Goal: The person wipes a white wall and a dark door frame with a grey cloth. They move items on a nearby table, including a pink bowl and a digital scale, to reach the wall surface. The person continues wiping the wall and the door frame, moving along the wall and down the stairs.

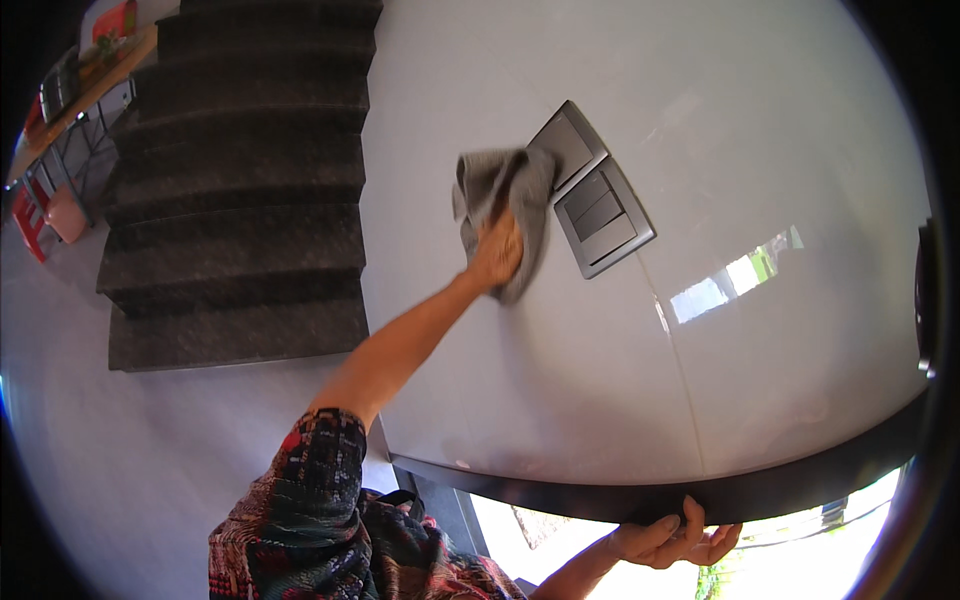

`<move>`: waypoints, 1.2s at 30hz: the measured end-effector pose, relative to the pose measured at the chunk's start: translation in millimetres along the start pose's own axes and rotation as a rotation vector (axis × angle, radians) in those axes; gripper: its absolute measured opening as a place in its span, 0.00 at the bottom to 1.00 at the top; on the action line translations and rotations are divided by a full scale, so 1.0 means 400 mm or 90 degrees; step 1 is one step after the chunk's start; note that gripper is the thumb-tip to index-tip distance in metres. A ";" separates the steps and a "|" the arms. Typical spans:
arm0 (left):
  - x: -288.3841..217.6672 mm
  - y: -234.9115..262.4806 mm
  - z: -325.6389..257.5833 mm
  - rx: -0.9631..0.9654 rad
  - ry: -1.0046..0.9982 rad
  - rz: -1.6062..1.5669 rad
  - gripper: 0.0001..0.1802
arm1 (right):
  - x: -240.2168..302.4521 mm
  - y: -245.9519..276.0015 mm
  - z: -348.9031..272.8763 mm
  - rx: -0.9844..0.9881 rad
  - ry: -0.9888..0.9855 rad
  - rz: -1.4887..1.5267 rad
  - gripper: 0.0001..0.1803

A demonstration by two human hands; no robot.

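My left hand point(497, 250) is closed on a grey cloth point(535, 190) and holds it against the glossy pale wall point(800, 390). The cloth's upper right part overlaps the left edge of the upper switch plate point(575, 150). Just below that plate, a second metallic grey plate with wide rocker switches point(600, 222) is fully uncovered. At the lower right, my right hand point(675, 535) has its fingers apart and partly bent, with nothing seen in it. One of its fingertips touches the dark trim point(790, 498) along the wall's edge.
Dark stone stairs point(240, 240) rise to the left of the wall. Farther left are a wooden table point(95, 85), a red stool point(32, 222) and a pink bin point(67, 215). Bright daylight shows beyond the trim. A dark object point(925, 300) borders the wall's right side.
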State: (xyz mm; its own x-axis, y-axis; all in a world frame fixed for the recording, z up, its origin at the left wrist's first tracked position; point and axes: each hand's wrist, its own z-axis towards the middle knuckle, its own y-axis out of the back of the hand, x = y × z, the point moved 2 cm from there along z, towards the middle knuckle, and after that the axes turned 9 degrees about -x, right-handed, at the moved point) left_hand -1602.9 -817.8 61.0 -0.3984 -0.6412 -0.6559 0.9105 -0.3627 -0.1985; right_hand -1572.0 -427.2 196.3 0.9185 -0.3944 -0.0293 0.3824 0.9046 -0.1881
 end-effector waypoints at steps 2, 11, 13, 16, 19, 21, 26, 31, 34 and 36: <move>0.027 0.016 0.092 -0.052 0.068 0.234 0.31 | 0.001 0.004 -0.003 0.000 -0.014 -0.018 0.14; -0.074 -0.033 0.042 -0.158 0.162 0.228 0.33 | -0.021 0.004 -0.013 0.041 0.025 -0.037 0.13; -0.166 -0.072 -0.080 -0.134 0.071 0.147 0.34 | 0.003 -0.003 -0.008 0.026 -0.044 0.004 0.12; -0.331 -0.118 -0.215 -0.070 0.172 0.203 0.40 | -0.010 0.001 -0.005 0.027 -0.035 0.065 0.12; -0.462 -0.156 -0.371 0.003 0.099 0.229 0.42 | -0.007 -0.010 0.004 0.023 0.003 0.102 0.11; -0.559 -0.155 -0.458 0.407 0.319 0.199 0.40 | -0.012 -0.009 0.007 0.028 0.022 0.095 0.10; -0.473 -0.181 -0.747 0.297 -0.029 0.033 0.30 | -0.023 -0.003 0.013 0.016 0.028 0.141 0.10; -0.289 -0.174 -0.797 0.324 -0.346 0.360 0.29 | -0.024 0.009 0.005 0.045 -0.036 0.150 0.10; -0.295 -0.147 -0.655 0.443 -0.234 0.476 0.30 | -0.030 0.012 -0.008 0.044 -0.042 0.114 0.10; -0.371 -0.141 -0.530 0.542 -0.064 0.553 0.31 | -0.025 0.011 -0.009 0.034 -0.039 0.107 0.10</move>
State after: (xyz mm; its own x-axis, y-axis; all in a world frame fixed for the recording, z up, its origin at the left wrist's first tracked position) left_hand -1571.8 -558.9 15.2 0.2664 -0.9264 -0.2661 0.5291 -0.0902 0.8437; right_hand -1579.9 -419.8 192.1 0.9736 -0.2281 0.0048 0.2266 0.9648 -0.1334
